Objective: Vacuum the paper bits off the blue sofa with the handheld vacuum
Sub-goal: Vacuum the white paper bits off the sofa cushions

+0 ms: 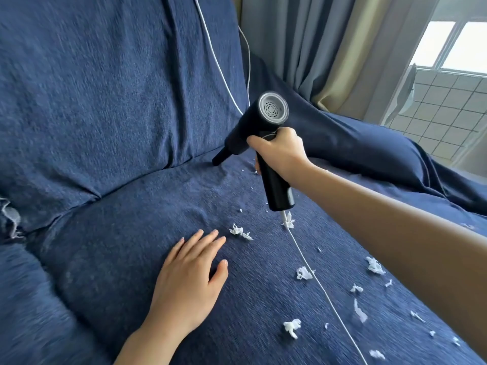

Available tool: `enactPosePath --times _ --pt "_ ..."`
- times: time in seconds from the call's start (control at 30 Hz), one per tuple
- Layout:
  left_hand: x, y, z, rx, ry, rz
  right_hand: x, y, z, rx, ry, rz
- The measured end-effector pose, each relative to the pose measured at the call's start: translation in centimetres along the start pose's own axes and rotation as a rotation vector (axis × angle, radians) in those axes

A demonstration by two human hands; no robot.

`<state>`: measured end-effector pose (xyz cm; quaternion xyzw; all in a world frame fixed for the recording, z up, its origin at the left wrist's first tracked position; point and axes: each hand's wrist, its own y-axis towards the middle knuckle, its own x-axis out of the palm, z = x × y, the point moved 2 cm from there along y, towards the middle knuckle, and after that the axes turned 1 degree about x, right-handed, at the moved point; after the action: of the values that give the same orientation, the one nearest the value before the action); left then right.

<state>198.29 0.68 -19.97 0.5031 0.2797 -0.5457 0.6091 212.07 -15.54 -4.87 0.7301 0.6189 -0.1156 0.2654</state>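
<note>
**Nozzle at the back seam, most scraps not yet collected**

At the left, the blue sofa point(110, 259) is covered in a loose dark cover, and its seat cushion is pressed by the left hand point(189, 280) — fingers straight and flat on the fabric, nothing held. Just right of those fingertips the paper bits point(303, 272) begin; they are scattered across the right half of the seat, well apart from the nozzle. The handheld vacuum point(261, 127) is gripped by the right hand point(279, 151), fingers curled round its handle, with the nozzle tip touching the seam where seat meets backrest. A white cord point(324, 291) is trailed from the handle's base across the scraps.

The vacuuming step is judged under way but early. Next, the nozzle needs to be drawn back toward the scattered pieces, kept low to the fabric and clear of the cord. No separate container is seen — whether the vacuum's chamber holds anything cannot be told. Curtains point(316, 48) hang at the right.
</note>
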Motion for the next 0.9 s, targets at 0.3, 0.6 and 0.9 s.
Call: enactPosePath --times 0.3,0.6,0.9 --pt "-0.1 0.2 0.2 -0.006 0.012 -0.008 -3.1 1.6 2.1 0.034 -0.060 0.143" --pt "0.0 0.3 0.0 -0.002 0.001 0.002 -5.1 1.0 2.7 0.075 -0.049 0.171" --pt "0.0 0.3 0.0 0.002 -0.004 -0.006 -6.7 -1.5 1.9 0.101 -0.015 0.092"
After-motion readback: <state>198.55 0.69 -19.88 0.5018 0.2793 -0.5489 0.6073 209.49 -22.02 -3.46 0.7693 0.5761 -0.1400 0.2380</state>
